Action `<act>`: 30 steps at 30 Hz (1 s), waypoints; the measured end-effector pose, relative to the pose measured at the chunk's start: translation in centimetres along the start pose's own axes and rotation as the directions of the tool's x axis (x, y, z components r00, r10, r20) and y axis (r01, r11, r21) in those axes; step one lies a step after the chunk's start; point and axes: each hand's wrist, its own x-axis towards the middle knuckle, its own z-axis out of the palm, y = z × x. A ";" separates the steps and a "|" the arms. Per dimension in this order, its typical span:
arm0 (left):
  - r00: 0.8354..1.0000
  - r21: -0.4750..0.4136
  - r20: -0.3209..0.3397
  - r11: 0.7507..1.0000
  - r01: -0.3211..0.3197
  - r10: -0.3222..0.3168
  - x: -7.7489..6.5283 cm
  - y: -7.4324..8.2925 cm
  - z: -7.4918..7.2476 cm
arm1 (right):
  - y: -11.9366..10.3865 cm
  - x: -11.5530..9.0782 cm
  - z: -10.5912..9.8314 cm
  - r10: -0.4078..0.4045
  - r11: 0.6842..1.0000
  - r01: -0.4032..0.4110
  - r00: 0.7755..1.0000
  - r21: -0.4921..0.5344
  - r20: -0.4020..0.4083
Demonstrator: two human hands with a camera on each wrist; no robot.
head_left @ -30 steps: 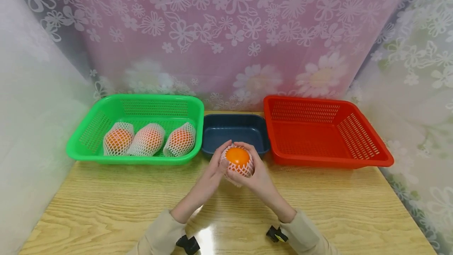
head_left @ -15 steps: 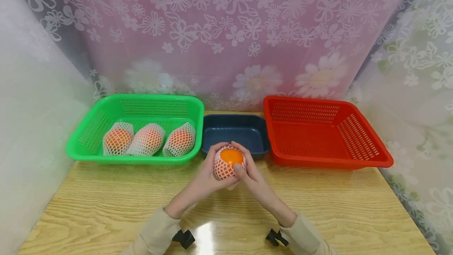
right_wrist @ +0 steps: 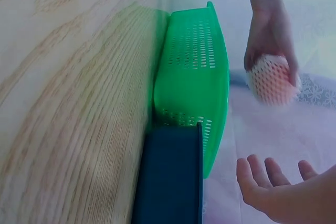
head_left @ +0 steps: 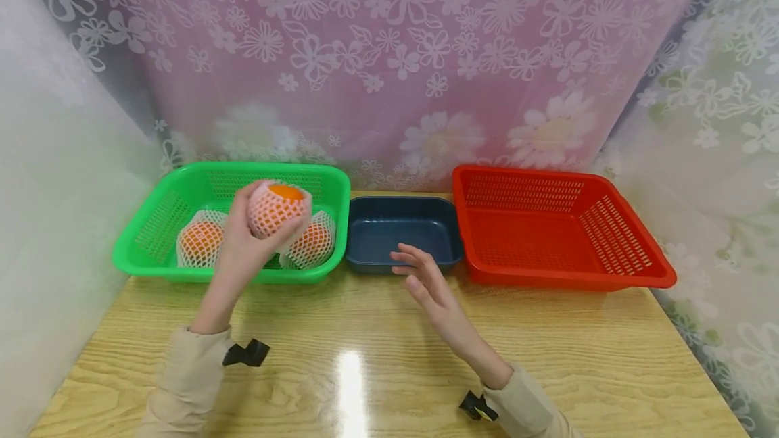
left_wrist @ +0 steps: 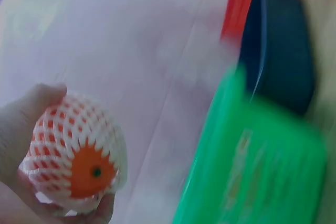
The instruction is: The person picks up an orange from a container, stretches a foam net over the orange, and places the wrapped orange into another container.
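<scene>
My left hand [head_left: 246,242] grips an orange [head_left: 275,209] wrapped in a white foam net, above the green basket [head_left: 146,265]. In the left wrist view the orange's [left_wrist: 90,174] stem end shows through the net's opening. Two more netted oranges are visible in that basket, one at the left [head_left: 202,240] and one at the right [head_left: 313,242]; the held fruit and hand hide the space between them. My right hand [head_left: 435,296] holds nothing, its fingers spread and relaxed near the front rim of the dark blue bin [head_left: 404,238].
A red basket [head_left: 529,242] stands at the right, beside the blue bin. All the containers line the back of the wooden table [head_left: 389,370]. Behind them hangs a pink floral curtain [head_left: 389,86], with pale cloth at both sides.
The left hand has carried the netted orange from in front of the blue bin leftward and up over the green basket. The right hand has let go of it and stayed near the middle.
</scene>
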 end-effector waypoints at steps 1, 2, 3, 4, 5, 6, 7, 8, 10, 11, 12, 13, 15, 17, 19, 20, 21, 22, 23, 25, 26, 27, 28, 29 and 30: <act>0.997 0.023 -0.069 0.999 0.028 -0.026 0.3 -0.2 -1.3 | 0.0 0.0 0.0 0.006 1.000 -0.006 1.000 0.000 0.002; 0.989 0.036 -0.131 0.997 0.068 -0.062 0.6 -0.5 -2.5 | 0.1 0.0 0.0 0.010 1.000 -0.010 1.000 -0.004 0.006; 0.977 0.043 -0.191 0.993 0.109 -0.099 1.0 -0.9 -3.8 | 0.1 0.0 0.0 0.016 1.000 -0.016 1.000 -0.010 0.010; 0.959 0.048 -0.248 0.987 0.154 -0.138 1.3 -1.2 -4.9 | 0.2 0.0 0.0 0.019 1.000 -0.019 1.000 -0.018 0.012; 0.937 0.058 -0.304 0.978 0.198 -0.171 1.7 -1.7 -6.1 | 0.3 0.0 0.0 0.021 1.000 -0.021 1.000 -0.022 0.016; 0.912 0.073 -0.363 0.970 0.234 -0.193 2.0 -2.2 -7.1 | 0.4 0.1 0.0 0.018 1.000 -0.018 1.000 -0.023 0.021; 0.889 0.087 -0.406 0.960 0.267 -0.210 2.3 -2.7 -8.0 | 0.5 0.1 0.0 0.017 1.000 -0.016 1.000 -0.026 0.024; 0.870 0.107 -0.440 0.949 0.298 -0.224 2.5 -3.3 -8.9 | 0.6 0.1 0.1 0.013 0.999 -0.012 1.000 -0.033 0.027; 0.841 0.155 -0.483 0.922 0.355 -0.243 2.7 -4.4 -10.3 | 0.7 0.1 0.2 0.004 0.999 -0.003 1.000 -0.043 0.030; 0.834 0.184 -0.493 0.907 0.380 -0.249 2.7 -4.9 -10.8 | 0.8 0.1 0.2 0.001 0.999 0.000 0.999 -0.047 0.032; 0.830 0.220 -0.498 0.889 0.402 -0.253 2.7 -5.4 -11.4 | 0.8 0.1 0.2 0.001 0.998 0.001 0.999 -0.055 0.032; 0.831 0.256 -0.493 0.869 0.423 -0.259 2.6 -5.9 -11.8 | 0.8 0.1 0.3 0.002 0.998 0.000 0.999 -0.062 0.033; 0.845 0.331 -0.462 0.831 0.447 -0.270 2.3 -6.7 -12.5 | 0.8 0.2 0.4 0.004 0.998 -0.002 0.999 -0.064 0.033; 0.866 0.432 -0.420 0.778 0.455 -0.273 2.1 -7.4 -13.0 | 0.8 0.1 0.4 0.005 0.998 -0.003 0.999 -0.060 0.033; 0.883 0.498 -0.369 0.741 0.451 -0.290 1.8 -7.9 -13.2 | 0.8 0.2 0.5 0.005 0.999 -0.003 0.999 -0.050 0.032; 0.890 0.518 -0.340 0.729 0.447 -0.303 1.7 -8.2 -13.3 | 0.8 0.2 0.5 0.005 0.999 -0.004 0.999 -0.047 0.032; 0.895 0.537 -0.315 0.719 0.442 -0.315 1.6 -8.4 -13.3 | 0.8 0.2 0.5 0.005 0.999 -0.004 0.999 -0.042 0.033; 0.899 0.543 -0.291 0.717 0.437 -0.328 1.5 -8.5 -13.4 | 0.8 0.2 0.5 0.007 0.999 -0.005 0.999 -0.037 0.035; 0.902 0.537 -0.270 0.725 0.432 -0.338 1.5 -8.6 -13.4 | 0.8 0.2 0.5 0.010 0.999 -0.008 0.999 -0.035 0.036; 0.907 0.526 -0.244 0.738 0.422 -0.344 1.3 -8.7 -13.4 | 0.8 0.2 0.5 0.012 1.000 -0.011 0.999 -0.022 0.043; 0.909 0.524 -0.239 0.743 0.417 -0.342 1.3 -8.7 -13.5 | 0.8 0.2 0.5 0.014 1.000 -0.013 0.999 -0.016 0.046; 0.909 0.517 -0.238 0.748 0.417 -0.343 1.3 -8.7 -13.5 | 0.8 0.2 0.5 0.015 1.000 -0.014 0.999 -0.013 0.048; 0.909 0.506 -0.241 0.755 0.417 -0.341 1.2 -8.7 -13.5 | 0.8 0.2 0.4 0.015 1.000 -0.014 0.999 -0.012 0.047; 0.907 0.493 -0.248 0.762 0.420 -0.340 1.1 -8.6 -13.5 | 0.8 0.2 0.4 0.016 1.000 -0.016 0.999 -0.008 0.046; 0.904 0.476 -0.260 0.770 0.425 -0.338 1.1 -8.6 -13.5 | 0.8 0.2 0.4 0.017 1.000 -0.016 0.999 -0.005 0.044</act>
